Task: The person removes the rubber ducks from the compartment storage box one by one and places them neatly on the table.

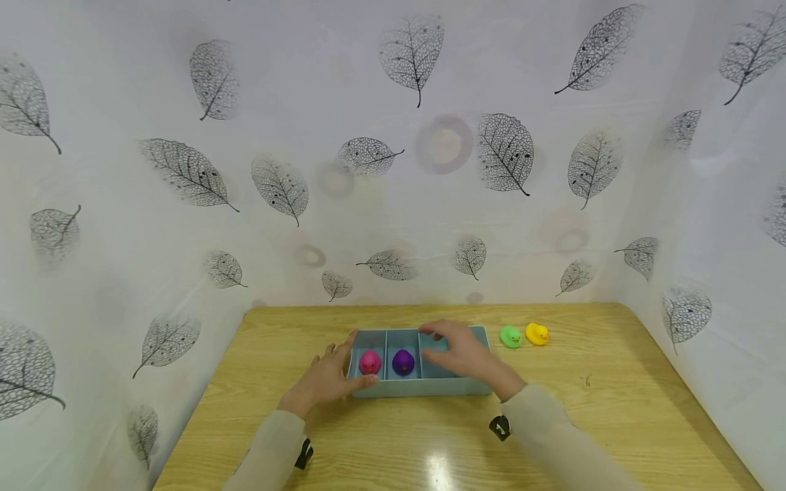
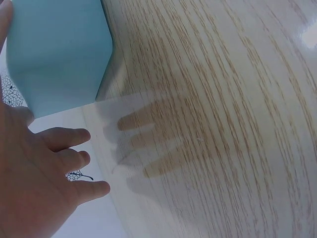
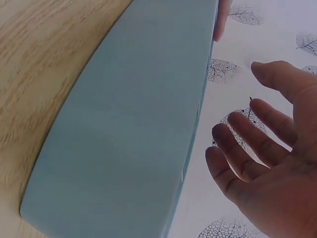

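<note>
Blue-grey box (image 1: pixel 424 389), divided into three compartments, sits on the wood-grained table (image 1: pixel 393 443) in the head view, between the two hands. The left hand (image 1: pixel 325 378) holds the box's left end, with its thumb on the near rim and its forefinger by the far left corner. The right hand (image 1: pixel 463 351) hovers over the right compartment with its fingers spread and slightly bent, holding nothing. A pink toy (image 1: pixel 370 362) lies in the left compartment, just beside the left thumb, and a purple toy (image 1: pixel 403 362) in the middle one, left of the right hand. Right of the box, near its far corner, a green duck (image 1: pixel 510 337) and a yellow duck (image 1: pixel 537 334) stand side by side. Near the right sleeve, a black patch (image 1: pixel 500 427) bears a pale mark too small to read. Behind the table hangs a white sheet (image 1: pixel 331 41) printed with skeleton leaves. In the left wrist view, the box's smooth wall fills the upper left; the left hand's other three fingers reach out loosely beside it, clear of the wall. In the right wrist view, a long plain wall of the box crosses the middle, and the right hand shows past its rim, palm visible, fingers apart and empty.
</note>
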